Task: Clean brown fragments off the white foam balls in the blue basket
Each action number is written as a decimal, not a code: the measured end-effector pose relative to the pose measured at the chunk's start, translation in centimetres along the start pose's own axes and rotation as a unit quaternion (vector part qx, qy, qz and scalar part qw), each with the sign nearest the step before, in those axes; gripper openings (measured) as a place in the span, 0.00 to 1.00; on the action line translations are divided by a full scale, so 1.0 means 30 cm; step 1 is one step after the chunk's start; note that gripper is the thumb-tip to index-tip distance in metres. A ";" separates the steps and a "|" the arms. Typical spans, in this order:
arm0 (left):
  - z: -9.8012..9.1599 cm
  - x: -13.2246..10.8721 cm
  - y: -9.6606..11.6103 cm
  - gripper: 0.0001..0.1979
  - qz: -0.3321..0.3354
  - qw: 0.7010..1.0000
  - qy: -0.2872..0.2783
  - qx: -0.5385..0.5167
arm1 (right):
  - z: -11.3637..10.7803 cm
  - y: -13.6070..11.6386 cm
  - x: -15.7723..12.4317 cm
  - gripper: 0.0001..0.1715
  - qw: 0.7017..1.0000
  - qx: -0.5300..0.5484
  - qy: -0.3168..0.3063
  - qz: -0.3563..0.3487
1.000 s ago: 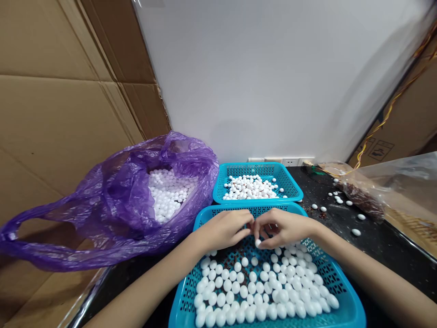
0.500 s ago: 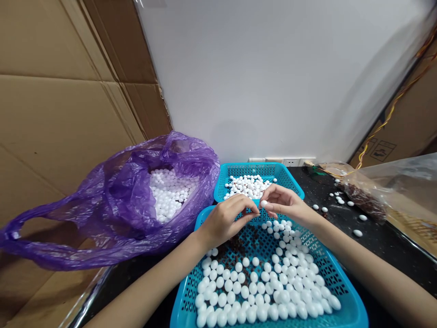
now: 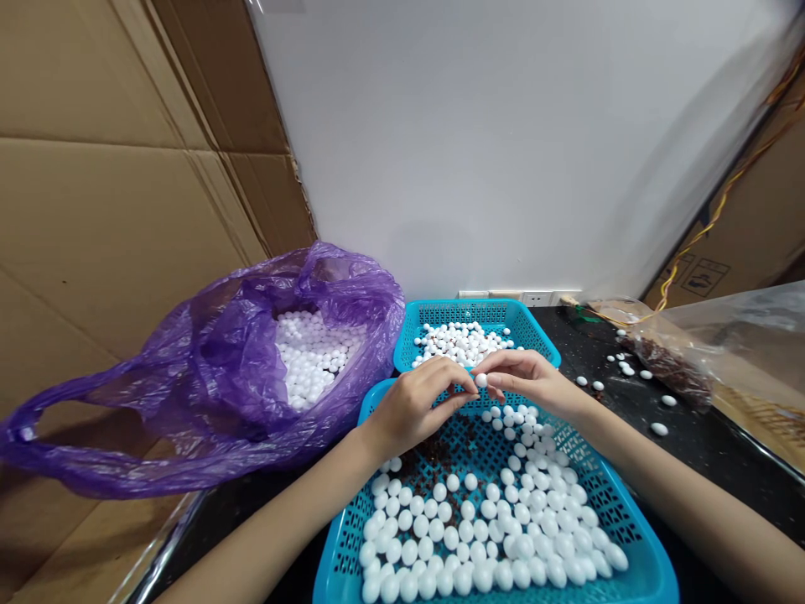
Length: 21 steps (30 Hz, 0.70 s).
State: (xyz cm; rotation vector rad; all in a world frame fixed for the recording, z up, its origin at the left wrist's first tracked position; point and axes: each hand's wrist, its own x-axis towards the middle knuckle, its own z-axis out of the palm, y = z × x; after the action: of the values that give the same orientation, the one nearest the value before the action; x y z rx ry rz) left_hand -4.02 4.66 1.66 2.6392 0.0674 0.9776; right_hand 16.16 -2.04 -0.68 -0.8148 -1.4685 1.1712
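Above the back of the near blue basket [image 3: 654, 549], my right hand [image 3: 525, 382] pinches a white ball [image 3: 481, 380] between its thumb and fingertips. My left hand [image 3: 424, 403] is beside it, its thumb and fingers drawn together near the ball; anything between those fingertips is too small to make out. Many white balls [image 3: 483, 575] and some dark reddish-brown bits [image 3: 431, 457] lie in the near basket. Behind it, a second blue basket [image 3: 546, 342] holds smaller white balls [image 3: 456, 342].
On the left, a purple plastic bag [image 3: 220, 361] stands open with many white balls inside. Loose white balls [image 3: 659, 429] and a clear bag of brown bits [image 3: 672, 369] lie on the black tabletop [image 3: 622, 436] at right. Cardboard [image 3: 113, 210] rises at left.
The fingers of my right hand have closed in and shifted slightly left, bringing the white ball nearer to my left fingertips. My left hand has barely moved.
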 end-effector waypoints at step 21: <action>-0.008 0.008 0.011 0.03 0.025 1.000 0.006 0.018 | 0.015 -0.023 -0.002 0.10 0.998 0.034 -0.020 0.051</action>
State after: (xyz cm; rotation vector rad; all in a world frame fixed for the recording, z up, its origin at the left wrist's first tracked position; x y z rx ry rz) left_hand -4.01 4.46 2.07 2.6793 0.0206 1.0183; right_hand 15.81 -2.40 -0.04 -0.8322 -1.4252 1.3131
